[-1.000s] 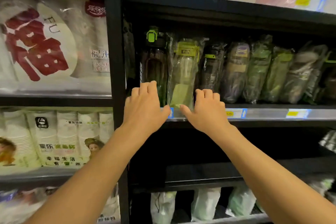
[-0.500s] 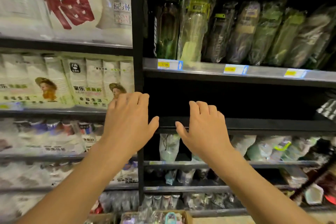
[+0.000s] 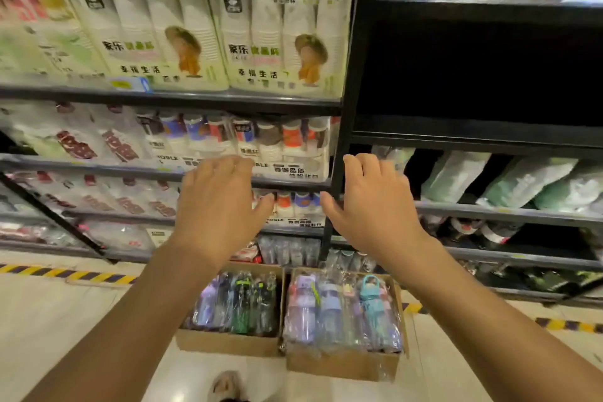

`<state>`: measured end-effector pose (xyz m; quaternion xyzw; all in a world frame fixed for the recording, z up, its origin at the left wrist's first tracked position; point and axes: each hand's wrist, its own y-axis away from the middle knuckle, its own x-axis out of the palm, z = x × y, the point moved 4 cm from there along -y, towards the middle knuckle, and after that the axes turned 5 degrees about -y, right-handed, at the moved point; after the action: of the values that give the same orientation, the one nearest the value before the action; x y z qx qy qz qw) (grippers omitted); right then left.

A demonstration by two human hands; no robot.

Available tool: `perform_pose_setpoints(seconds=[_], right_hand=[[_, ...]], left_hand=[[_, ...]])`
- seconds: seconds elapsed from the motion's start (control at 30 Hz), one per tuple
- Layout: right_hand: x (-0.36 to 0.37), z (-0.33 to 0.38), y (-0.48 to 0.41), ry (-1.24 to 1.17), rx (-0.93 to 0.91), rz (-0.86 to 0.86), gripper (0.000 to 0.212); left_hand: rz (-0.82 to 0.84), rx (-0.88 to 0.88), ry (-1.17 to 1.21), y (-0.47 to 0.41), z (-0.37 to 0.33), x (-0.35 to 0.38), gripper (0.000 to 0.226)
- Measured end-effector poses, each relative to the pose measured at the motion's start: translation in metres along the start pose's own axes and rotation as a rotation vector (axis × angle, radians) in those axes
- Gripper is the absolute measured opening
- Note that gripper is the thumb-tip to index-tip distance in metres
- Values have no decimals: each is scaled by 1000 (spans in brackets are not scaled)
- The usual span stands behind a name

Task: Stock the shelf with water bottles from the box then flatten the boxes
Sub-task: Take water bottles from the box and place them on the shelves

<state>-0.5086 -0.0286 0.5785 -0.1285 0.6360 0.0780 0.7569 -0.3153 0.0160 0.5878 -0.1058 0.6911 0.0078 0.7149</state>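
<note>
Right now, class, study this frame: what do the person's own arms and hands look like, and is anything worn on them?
The left hand and the right hand are bare, and so are both forearms as far as the picture's lower edge. No sleeve, glove, watch, bracelet or ring shows on either side.

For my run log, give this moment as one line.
left hand: open, empty | right hand: open, empty | boxes: two, full of bottles

Wrapped paper cup packs (image 3: 215, 33) above striped floor tape (image 3: 65, 272); perhaps a shoe (image 3: 228, 385) below.
</note>
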Motion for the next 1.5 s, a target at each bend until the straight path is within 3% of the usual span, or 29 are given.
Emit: perform_pose_setpoints(seconds=[0.2,0.37,0.63,0.77,0.9,1.17,1.37,1.5], right_hand=[[104,110,-42,-71,29,199,68],[220,178,-61,-138,142,415,70],[429,194,-63,-121,246,643,73],[552,177,-66,-148,331,717,71],[685,157,-66,-214,457,796,78],[905,108,-52,-290,685,805,107],[989,84,-28,-271,773,801,123],[1014,80,-19,-286,736,719,119]], left_hand=[[162,-37,4,-16,132,88,57],[427,-73,-63,-29,214,187,60],[708,15,-14,-14,255,393,52],[822,-93,103,-10,263,525,54],[855,-301,244,2,268,666,62],[746,-666,287,27,300,905,114],[730,-797,248,30,326,1000,134],[612,-856,325,33,336,1025,115]])
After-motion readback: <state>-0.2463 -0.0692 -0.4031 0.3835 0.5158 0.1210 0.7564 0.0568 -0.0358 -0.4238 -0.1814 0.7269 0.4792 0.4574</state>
